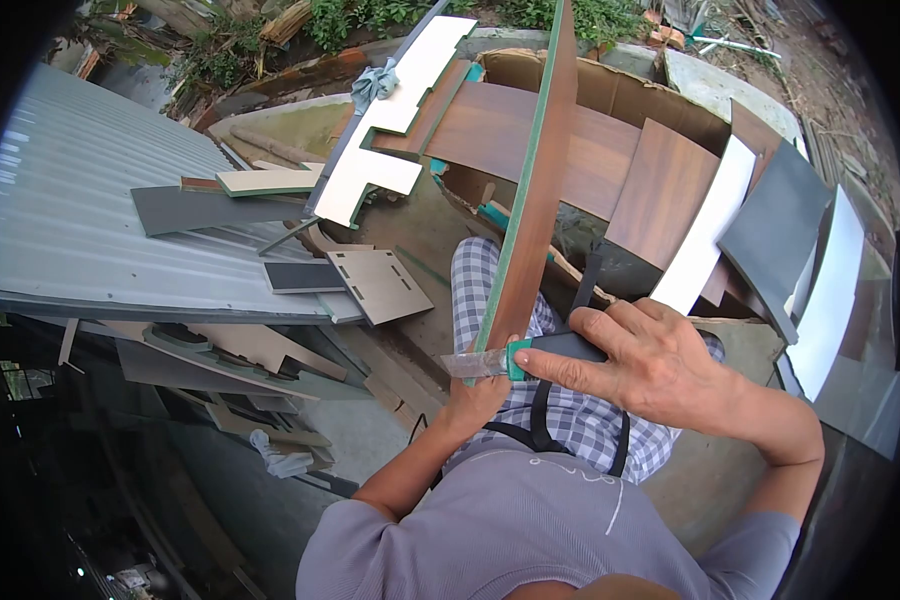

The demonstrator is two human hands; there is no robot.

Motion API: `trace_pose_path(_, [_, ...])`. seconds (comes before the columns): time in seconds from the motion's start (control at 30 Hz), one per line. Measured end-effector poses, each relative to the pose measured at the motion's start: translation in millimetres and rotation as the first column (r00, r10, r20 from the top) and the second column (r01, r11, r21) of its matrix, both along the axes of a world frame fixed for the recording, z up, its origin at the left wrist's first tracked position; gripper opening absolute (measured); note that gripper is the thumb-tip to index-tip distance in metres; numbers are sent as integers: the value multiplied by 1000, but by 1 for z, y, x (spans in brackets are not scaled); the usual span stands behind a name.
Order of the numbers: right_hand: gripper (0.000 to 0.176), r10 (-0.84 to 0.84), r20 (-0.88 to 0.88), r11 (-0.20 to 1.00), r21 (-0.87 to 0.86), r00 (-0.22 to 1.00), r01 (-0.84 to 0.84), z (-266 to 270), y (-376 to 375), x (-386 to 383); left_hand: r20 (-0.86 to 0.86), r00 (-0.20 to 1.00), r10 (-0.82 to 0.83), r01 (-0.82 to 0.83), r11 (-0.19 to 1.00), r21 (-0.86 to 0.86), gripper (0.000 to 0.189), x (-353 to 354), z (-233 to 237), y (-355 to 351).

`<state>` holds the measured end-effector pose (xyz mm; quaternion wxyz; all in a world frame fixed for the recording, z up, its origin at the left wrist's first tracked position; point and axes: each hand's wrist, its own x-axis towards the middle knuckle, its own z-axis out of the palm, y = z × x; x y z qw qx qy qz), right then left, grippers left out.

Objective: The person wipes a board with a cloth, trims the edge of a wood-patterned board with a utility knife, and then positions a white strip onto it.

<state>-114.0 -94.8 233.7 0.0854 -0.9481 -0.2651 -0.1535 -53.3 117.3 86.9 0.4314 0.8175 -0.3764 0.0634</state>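
A long, narrow brown wood-grain board (542, 190) with a green edge stands on its side, running away from my body. My left hand (475, 405) is closed around its near end, with part of the fingers hidden behind the board and the blade. In my right hand (650, 365) is a scraper (518, 361) with a flat metal blade, a green collar and a dark handle. Its index finger stretches along the handle toward the collar. The blade lies across the near end of the board's green edge, close above my left hand; whether it touches cannot be made out.
Brown panels (595, 150) lie over an open cardboard box (620, 85) ahead. White and dark grey panels (780, 230) lean at the right. A corrugated metal sheet (100, 220) at the left bears offcuts. A cut-out white panel (420, 90) has a grey cloth (374, 85) on it.
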Motion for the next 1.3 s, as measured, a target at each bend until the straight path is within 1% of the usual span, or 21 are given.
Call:
trace_pose_path(0.1, [59,0,11,995,-104,1000,1,7,-6,-1,-94,995,-30,40,994,103,13,3,15,1])
trace_pose_path(0.13, [59,-15,27,996,-93,1000,17,9,-10,1,-133,991,-29,46,991,125,12,3,14,-1])
trace_pose_path(0.2, [60,-76,-7,991,-114,997,75,14,-21,4,-177,984,9,-17,999,-45,14,-3,25,-13])
trace_pose_path(0.23, [58,-112,7,987,-112,994,112,10,-30,9,-171,985,-30,19,997,-69,14,-5,27,-14])
trace_pose_path(0.3, [60,-210,42,973,-93,977,213,8,-50,18,-199,979,43,-40,999,23,15,-6,29,-12])
trace_pose_path(0.33, [70,-265,17,958,-111,964,265,6,-60,22,-197,980,27,-24,1000,17,15,-6,31,-14])
trace_pose_path(0.37, [71,-320,-10,937,-153,948,314,6,-68,25,-199,979,41,-39,999,17,15,-6,32,-15])
trace_pose_path(0.43, [71,-346,31,924,-161,938,346,4,-79,30,-206,977,53,-50,998,23,14,-7,32,-12])
trace_pose_path(0.5, [70,-333,39,929,-155,942,335,4,-79,29,-320,948,-9,-11,998,-61,17,-5,37,-6])
trace_pose_path(0.53, [70,-316,46,936,-146,948,320,5,-77,30,-322,947,-4,-14,998,-53,17,-5,44,-4])
trace_pose_path(0.6, [69,-271,18,955,-123,962,271,7,-71,26,-347,938,-12,-71,972,-224,34,-2,63,0])
trace_pose_path(0.63, [69,-228,5,968,-112,974,227,9,-69,26,-344,939,16,-92,974,-207,34,0,67,2])
trace_pose_path(0.7, [68,-183,-36,978,-107,982,179,11,-69,31,-272,962,-29,3,996,-94,47,5,73,4])
trace_pose_path(0.73, [68,-187,-27,974,-137,982,181,13,-71,34,-224,974,-26,3,995,-103,44,6,74,3])
trace_pose_path(0.83, [67,-196,30,965,-171,980,199,12,-87,54,-239,970,-34,11,995,-96,45,5,78,1])
trace_pose_path(0.9, [65,-269,147,926,-233,952,298,8,-107,73,-247,969,-20,0,997,-80,45,4,75,3])
trace_pose_path(1.0, [59,-464,-63,872,-208,884,443,9,-133,101,-194,980,-54,37,995,-91,46,4,77,0])
trace_pose_path(1.03, [58,-408,41,902,-133,912,410,6,-140,109,-190,981,-45,30,996,-85,46,4,78,1])
trace_pose_path(1.1, [59,-408,70,896,-163,910,414,4,-143,116,-223,973,-55,34,995,-95,46,5,76,2])
trace_pose_path(1.23, [59,-378,8,902,-222,926,370,13,-123,107,-227,973,-50,35,997,-70,47,7,82,3])
trace_pose_path(1.3, [60,-230,35,940,-252,972,232,10,-123,107,-207,977,-44,33,998,-54,47,8,82,3])
